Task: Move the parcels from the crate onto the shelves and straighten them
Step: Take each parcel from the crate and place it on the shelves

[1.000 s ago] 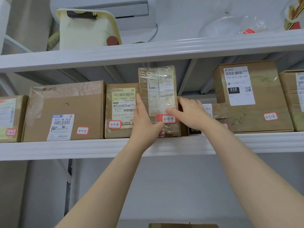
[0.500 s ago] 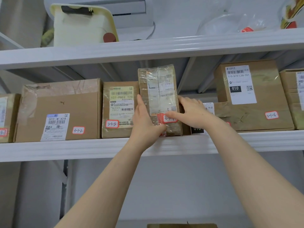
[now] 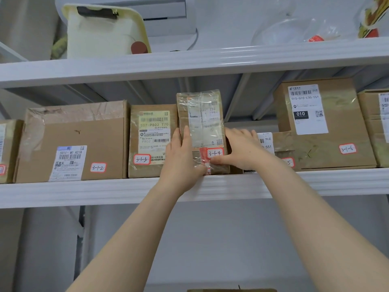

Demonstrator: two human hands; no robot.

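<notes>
**Squaring the parcel (image 3: 201,123) on the shelf (image 3: 105,192)**

Head view, the only one. The parcel, tagged 3-1-4, stands on end at the front lip of the shelf. It sits between the 3-1-3 box (image 3: 151,140) and a low box (image 3: 266,142), with its top tilted slightly left. Whether it touches the 3-1-3 box I cannot tell, because a hand covers the join.

The left hand (image 3: 181,159) grips its left edge, fingers up the side and thumb across the lower front. The right hand (image 3: 242,150) grips the right edge low down, thumb pressed on the front under the red tag, fingers out of sight behind. The hands are apart by the parcel's width, and both are clamped on it.

Handling, my estimate:
- **Shape:** tall and narrow, so it should tip easily.
- **Weight:** probably light.
- **Surface:** glossy, creased clear tape all over, so the face is likely slippery.
- **Stiffness:** the card beneath looks stiff enough to squeeze at the edges.
- **Best hold:** the two long edges, low down. A push high up could topple it backward.
- **Contents:** unknown, so no hard shoves.
</notes>
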